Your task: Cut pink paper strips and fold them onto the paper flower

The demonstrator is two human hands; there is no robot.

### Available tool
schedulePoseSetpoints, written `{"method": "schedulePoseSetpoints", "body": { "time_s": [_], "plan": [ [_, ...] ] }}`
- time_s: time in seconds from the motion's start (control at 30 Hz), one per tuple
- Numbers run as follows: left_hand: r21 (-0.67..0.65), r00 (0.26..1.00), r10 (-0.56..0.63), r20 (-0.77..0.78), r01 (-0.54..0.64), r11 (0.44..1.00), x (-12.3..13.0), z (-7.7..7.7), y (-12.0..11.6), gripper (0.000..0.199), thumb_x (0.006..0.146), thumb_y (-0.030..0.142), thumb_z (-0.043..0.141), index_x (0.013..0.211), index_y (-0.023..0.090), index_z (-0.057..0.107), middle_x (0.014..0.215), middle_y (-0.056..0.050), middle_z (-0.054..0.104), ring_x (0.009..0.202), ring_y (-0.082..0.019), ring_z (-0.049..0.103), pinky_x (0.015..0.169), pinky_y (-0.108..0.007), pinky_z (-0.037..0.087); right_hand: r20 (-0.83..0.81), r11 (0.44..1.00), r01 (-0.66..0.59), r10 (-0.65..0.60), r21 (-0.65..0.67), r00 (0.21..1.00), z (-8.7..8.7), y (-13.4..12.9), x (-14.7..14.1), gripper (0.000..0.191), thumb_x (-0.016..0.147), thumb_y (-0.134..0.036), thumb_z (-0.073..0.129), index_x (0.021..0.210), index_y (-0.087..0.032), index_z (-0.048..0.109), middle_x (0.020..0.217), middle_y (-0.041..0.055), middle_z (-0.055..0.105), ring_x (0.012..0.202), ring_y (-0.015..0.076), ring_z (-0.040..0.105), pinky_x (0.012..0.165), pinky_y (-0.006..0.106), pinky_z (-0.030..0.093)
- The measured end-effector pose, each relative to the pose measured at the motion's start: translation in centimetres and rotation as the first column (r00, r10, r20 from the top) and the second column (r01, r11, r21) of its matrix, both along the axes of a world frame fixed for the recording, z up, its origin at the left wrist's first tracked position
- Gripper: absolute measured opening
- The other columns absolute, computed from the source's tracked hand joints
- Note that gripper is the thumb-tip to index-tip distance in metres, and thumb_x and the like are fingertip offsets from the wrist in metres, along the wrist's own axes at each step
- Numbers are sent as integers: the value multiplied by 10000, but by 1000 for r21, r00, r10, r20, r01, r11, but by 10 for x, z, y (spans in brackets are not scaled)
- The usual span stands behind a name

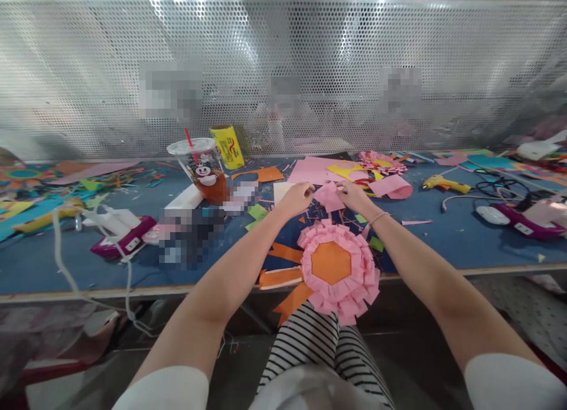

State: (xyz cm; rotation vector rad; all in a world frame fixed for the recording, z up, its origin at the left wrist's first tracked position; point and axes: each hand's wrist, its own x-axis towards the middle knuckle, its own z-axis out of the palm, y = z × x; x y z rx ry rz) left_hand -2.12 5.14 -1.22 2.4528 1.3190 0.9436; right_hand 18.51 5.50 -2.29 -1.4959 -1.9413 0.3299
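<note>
A small crumpled piece of pink paper [329, 197] is between my two hands over the table. My right hand [355, 198] pinches its right edge. The fingers of my left hand [296, 199] are curled closed at its left corner; the exact grip is small and hard to make out. Nearer to me, a paper rosette [341, 271] with pink ruffled layers and an orange centre [331, 263] rests at the table's front edge, above my lap. Orange paper strips [281, 277] stick out on its left.
Paper scraps cover the blue table [425, 244]. A drink cup [206, 173] with a straw stands left, before a yellow can [229, 147]. A yellow glue gun [445, 184] lies right. Purple power strips [126, 238] and cables lie on both sides. A perforated metal screen [336, 55] closes the back.
</note>
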Motion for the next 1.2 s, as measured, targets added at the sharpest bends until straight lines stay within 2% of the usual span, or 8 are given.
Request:
{"method": "schedulePoseSetpoints", "body": {
  "time_s": [0.13,0.27,0.5,0.77,0.87,0.97,1.07,1.2],
  "plan": [
    [56,993,-71,-92,76,996,1,-1,-1,196,733,151,500,883,166,625,917,-89,631,895,-195,568,844,-320,421,61,1000,16,-16,0,998,2,0,0,289,760,-142,456,1009,-129,602,1039,98,653,882,167,612,819,272,445],
    [34,995,-60,-76,63,997,5,1,-5,181,752,204,515,882,166,634,903,-91,633,885,-198,575,851,-329,421,-32,998,50,-52,-39,998,5,-1,-4,213,732,-154,464,878,-125,616,907,91,676,815,172,616,744,264,453],
    [-127,980,-6,198,31,991,10,0,-6,225,665,359,639,753,164,568,753,-46,623,710,-158,586,704,-294,460,-327,998,-61,67,26,943,3,-3,-10,88,707,-227,476,729,-161,530,682,11,593,613,134,550,591,260,434],
    [-210,917,93,389,-10,978,12,-6,3,232,589,156,653,740,172,478,655,15,564,629,-120,555,633,-268,447,-566,983,-170,101,-70,818,4,-7,-19,109,693,-282,515,736,-185,488,636,-25,525,529,98,475,484,225,403],
    [-225,913,119,390,-31,974,12,-5,4,195,598,144,621,734,166,482,653,10,555,629,-125,549,646,-283,450,-556,983,-182,157,11,816,6,2,-5,158,666,-308,555,741,-172,523,689,-6,563,583,97,498,547,231,418],
    [-229,934,121,336,-44,972,9,-5,6,118,615,156,587,685,165,492,649,0,557,646,-137,555,658,-293,454,-537,998,-66,55,-2,842,8,15,24,213,627,-276,568,804,-157,556,669,-8,567,527,86,462,518,233,392],
    [-244,946,106,307,-30,969,5,-6,9,71,641,194,553,625,170,487,626,-1,557,661,-146,567,656,-287,459,-613,994,-1,-69,-113,787,7,21,48,217,617,-274,567,795,-150,552,653,-5,558,528,95,478,514,242,407],
    [-258,933,97,347,-4,966,3,-9,11,98,660,251,534,610,175,498,593,7,558,634,-140,570,644,-275,468,-468,974,-148,52,-170,882,5,16,44,223,664,-284,559,834,-144,597,685,13,589,551,104,500,543,246,426]
  ]
}}
